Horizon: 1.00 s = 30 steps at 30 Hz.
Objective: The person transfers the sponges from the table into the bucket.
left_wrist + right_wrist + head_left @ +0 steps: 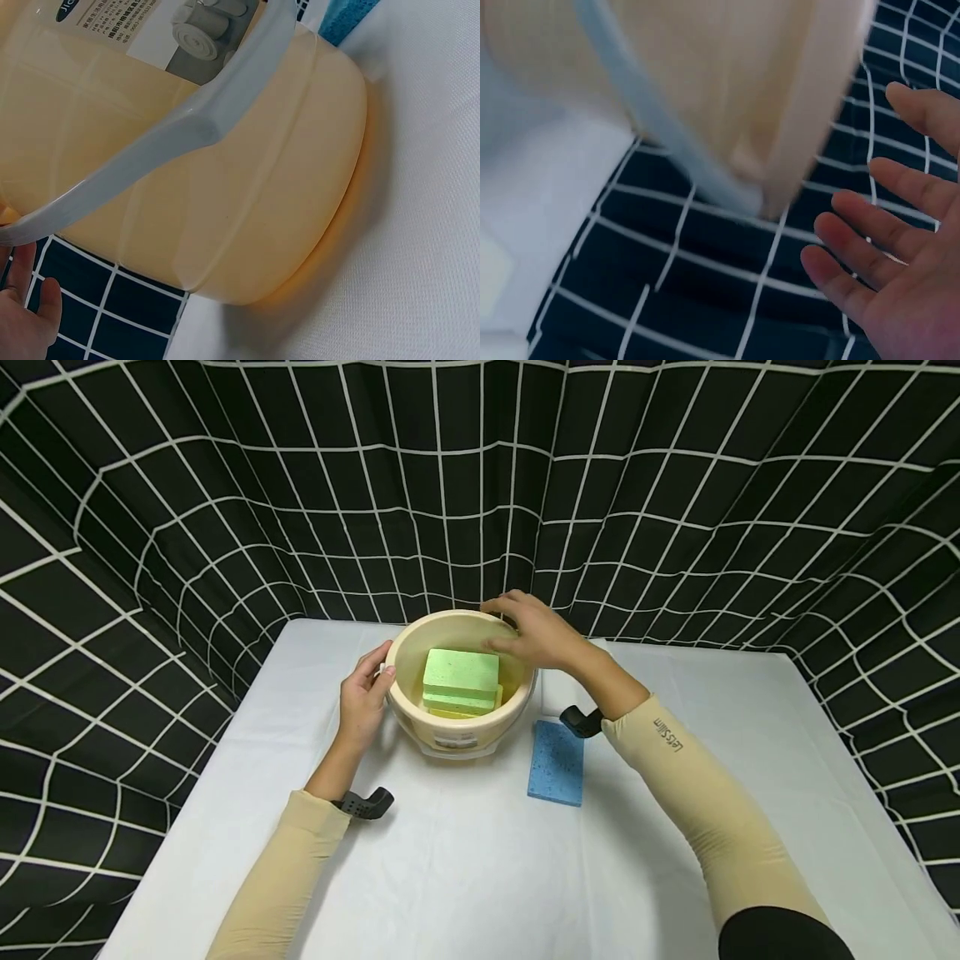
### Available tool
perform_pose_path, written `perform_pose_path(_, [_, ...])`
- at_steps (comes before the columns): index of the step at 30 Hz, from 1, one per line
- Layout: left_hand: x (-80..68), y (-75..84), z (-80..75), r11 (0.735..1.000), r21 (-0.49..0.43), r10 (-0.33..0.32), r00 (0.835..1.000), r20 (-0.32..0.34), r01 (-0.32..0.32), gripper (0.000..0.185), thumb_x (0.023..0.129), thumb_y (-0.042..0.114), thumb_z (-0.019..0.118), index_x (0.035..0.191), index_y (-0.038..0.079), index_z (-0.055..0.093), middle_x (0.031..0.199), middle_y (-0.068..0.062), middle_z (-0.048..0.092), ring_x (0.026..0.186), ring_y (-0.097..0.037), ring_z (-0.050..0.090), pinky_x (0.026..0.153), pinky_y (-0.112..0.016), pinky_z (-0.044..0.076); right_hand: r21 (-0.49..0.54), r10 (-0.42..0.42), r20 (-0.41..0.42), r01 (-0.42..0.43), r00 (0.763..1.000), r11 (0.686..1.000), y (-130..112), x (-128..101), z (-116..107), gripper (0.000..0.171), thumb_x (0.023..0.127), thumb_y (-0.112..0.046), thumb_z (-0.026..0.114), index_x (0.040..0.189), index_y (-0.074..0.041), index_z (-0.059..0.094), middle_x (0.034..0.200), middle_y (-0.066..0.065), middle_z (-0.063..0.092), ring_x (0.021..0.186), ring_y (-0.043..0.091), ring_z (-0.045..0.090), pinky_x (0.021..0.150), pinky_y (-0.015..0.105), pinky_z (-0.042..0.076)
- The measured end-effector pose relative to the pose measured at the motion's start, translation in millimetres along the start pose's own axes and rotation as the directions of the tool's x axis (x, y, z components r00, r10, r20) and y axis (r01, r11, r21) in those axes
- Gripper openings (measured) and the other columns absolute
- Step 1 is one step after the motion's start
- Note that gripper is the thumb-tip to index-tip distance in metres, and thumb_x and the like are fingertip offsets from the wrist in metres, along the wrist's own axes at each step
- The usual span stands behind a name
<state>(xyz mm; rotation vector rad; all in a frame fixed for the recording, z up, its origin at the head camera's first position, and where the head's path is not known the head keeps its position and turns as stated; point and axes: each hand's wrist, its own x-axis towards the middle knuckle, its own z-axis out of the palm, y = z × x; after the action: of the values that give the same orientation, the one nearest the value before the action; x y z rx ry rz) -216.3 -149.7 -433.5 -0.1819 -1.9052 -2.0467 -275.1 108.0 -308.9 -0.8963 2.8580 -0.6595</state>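
Observation:
A cream bucket [457, 722] with a pale grey handle [217, 112] stands on the table. Inside lie green sponges [461, 672], stacked over something yellow [448, 714]. My left hand [363, 697] grips the bucket's left rim, thumb tip at the edge beside the handle's end; in the left wrist view only part of that hand shows. My right hand [536, 631] is over the right rim with its thumb reaching above the inside. Its fingers are spread and hold nothing in the right wrist view. A blue sponge [557, 764] lies flat to the right of the bucket.
White cloth covers the table [480, 860]. A black curtain with a white grid [480, 485] hangs close behind the table's back edge and along both sides. Dark cameras on straps sit at both wrists, the right one just above the blue sponge in the head view.

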Motion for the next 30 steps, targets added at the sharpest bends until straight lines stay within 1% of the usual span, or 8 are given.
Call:
perform_pose_path(5, [0.2,0.9,0.0,1.0,0.011,0.001,1.0,-0.003,-0.001,0.042,0.095,-0.001,0.053,0.137,-0.007,0.049,0.14,-0.02,0.05,0.124,-0.008,0.05,0.102,-0.011,0.044,0.04,0.042,-0.052,-0.04,0.998,0.998,19.3,-6.3,-13.1,0.053,0.091,-0.03,0.066,0.137,-0.007,0.054,0.135,0.016,0.052,0.125,0.034,0.049,0.106,0.051,0.043])
perform_pose_path(9, [1.0,1.2,0.0,1.0,0.011,-0.002,1.0,-0.004,0.002,0.042,0.096,-0.001,0.052,0.137,-0.007,0.049,0.14,-0.02,0.05,0.125,-0.009,0.05,0.102,-0.012,0.044,0.081,0.11,-0.076,-0.103,0.991,0.991,40.0,-8.9,-18.7,0.052,0.091,-0.027,0.066,0.136,-0.005,0.053,0.135,0.018,0.052,0.127,0.036,0.048,0.107,0.051,0.043])
perform_pose_path(12, [1.6,0.9,-0.1,1.0,0.001,-0.009,1.0,-0.001,0.009,0.042,0.096,-0.001,0.052,0.138,-0.008,0.048,0.14,-0.02,0.049,0.123,-0.008,0.05,0.102,-0.012,0.045,0.078,0.156,-0.097,-0.149,0.983,0.986,55.9,-11.2,-22.3,0.051,0.092,-0.027,0.066,0.136,-0.004,0.053,0.133,0.019,0.052,0.126,0.037,0.047,0.106,0.053,0.043])
perform_pose_path(18, [2.5,-0.2,-0.6,1.0,-0.008,-0.016,1.0,0.003,0.016,0.042,0.096,-0.001,0.052,0.138,-0.008,0.048,0.14,-0.021,0.049,0.12,-0.004,0.052,0.099,-0.011,0.046,0.055,0.218,-0.14,-0.212,0.966,0.976,83.6,-15.5,-26.9,0.051,0.093,-0.026,0.063,0.134,0.0,0.054,0.129,0.024,0.052,0.121,0.039,0.048,0.104,0.055,0.043])
perform_pose_path(22, [1.8,-0.4,-0.9,1.0,-0.011,-0.017,1.0,0.002,0.017,0.043,0.096,-0.001,0.053,0.138,-0.008,0.048,0.14,-0.02,0.049,0.119,-0.004,0.052,0.099,-0.011,0.047,0.054,0.279,-0.127,-0.274,0.952,0.96,98.9,-18.9,-25.1,0.051,0.094,-0.027,0.062,0.136,0.001,0.052,0.133,0.024,0.05,0.122,0.04,0.048,0.104,0.056,0.042])
perform_pose_path(25, [0.2,0.2,-1.0,1.0,-0.009,-0.023,1.0,0.003,0.023,0.043,0.096,-0.001,0.053,0.138,-0.008,0.048,0.139,-0.02,0.049,0.118,-0.004,0.052,0.098,-0.011,0.047,0.053,0.32,-0.106,-0.316,0.941,0.947,109.4,-21.5,-21.6,0.052,0.095,-0.027,0.06,0.137,0.002,0.05,0.134,0.025,0.05,0.12,0.04,0.048,0.1,0.056,0.044])
perform_pose_path(30, [-1.3,1.8,-0.2,1.0,-0.003,-0.021,1.0,0.01,0.021,0.043,0.096,-0.001,0.053,0.138,-0.008,0.048,0.139,-0.02,0.049,0.12,-0.006,0.052,0.1,-0.011,0.046,0.047,0.369,-0.079,-0.366,0.926,0.929,123.6,-24.3,-15.2,0.053,0.096,-0.027,0.058,0.138,0.004,0.048,0.134,0.029,0.049,0.119,0.042,0.049,0.098,0.056,0.045])
